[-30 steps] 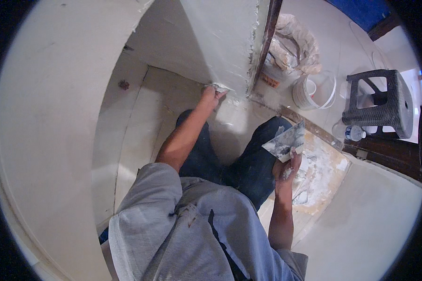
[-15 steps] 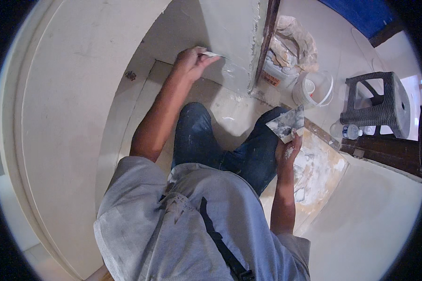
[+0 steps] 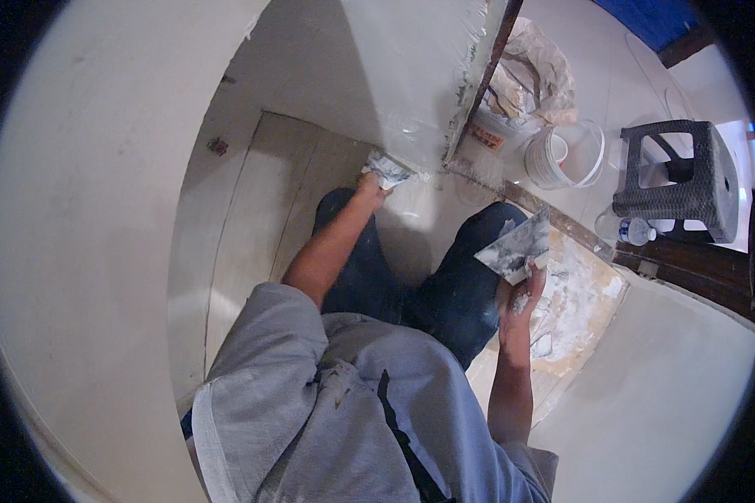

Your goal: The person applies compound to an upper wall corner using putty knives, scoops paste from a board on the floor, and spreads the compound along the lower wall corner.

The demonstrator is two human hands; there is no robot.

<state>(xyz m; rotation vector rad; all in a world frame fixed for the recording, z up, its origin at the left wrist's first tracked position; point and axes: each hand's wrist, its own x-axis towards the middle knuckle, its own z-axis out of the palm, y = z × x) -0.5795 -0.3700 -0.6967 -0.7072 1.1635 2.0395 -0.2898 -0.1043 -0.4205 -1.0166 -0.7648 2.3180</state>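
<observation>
My left hand is closed on a putty knife, whose wide flat blade is smeared with white and grey filler. The blade lies near the foot of the pale wall, just above the floor; I cannot tell whether it touches. Over my right knee, my right hand grips a second putty knife with a broad, filler-streaked blade. White filler also clings to the fingers and wrist of that hand.
White buckets and a crumpled open sack stand beyond the wall's rough edge. A dark woven-pattern stool and a clear bottle are at the right. Under my right forearm lies a filler-splattered board. A pale curved panel rises on the left.
My left hand has come down from the wall toward the floor, and its knife's blade now shows broadside. My right hand and its knife have shifted slightly lower.
</observation>
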